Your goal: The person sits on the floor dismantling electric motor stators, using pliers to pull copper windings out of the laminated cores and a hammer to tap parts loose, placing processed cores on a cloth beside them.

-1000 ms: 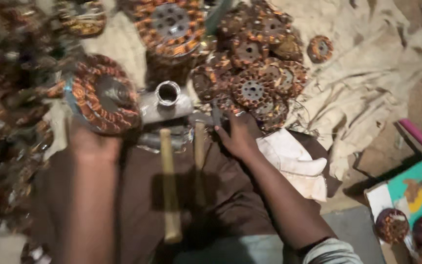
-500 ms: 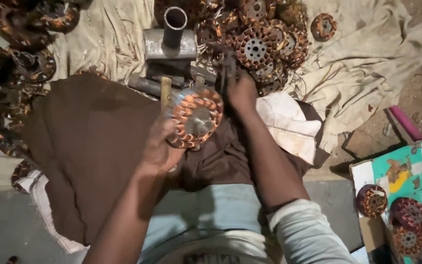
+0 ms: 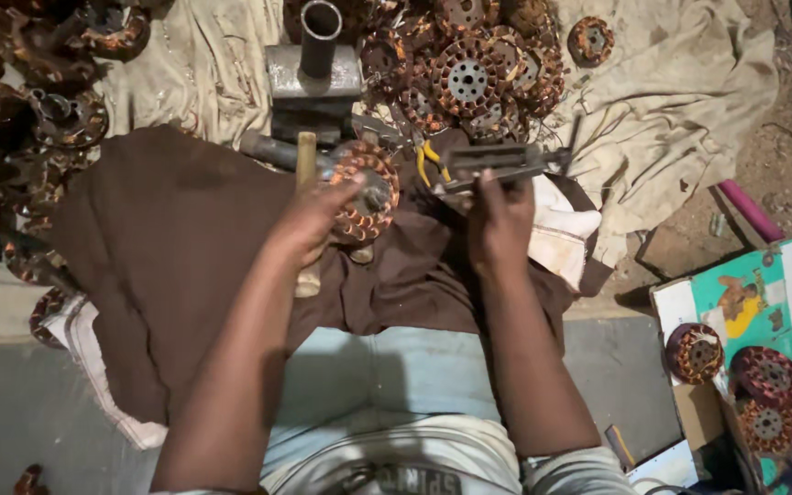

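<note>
Over a brown cloth (image 3: 167, 238), the left hand (image 3: 309, 220) closes on a copper-wound stator (image 3: 366, 190); the right hand (image 3: 499, 220) grips a metal tool (image 3: 497, 163). At right, a teal printed box (image 3: 749, 293) lies by loose stators (image 3: 695, 352).

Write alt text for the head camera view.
A left hand holds a copper-wound stator over a brown cloth, while the right hand grips a metal tool. More stators are piled beyond.
</note>
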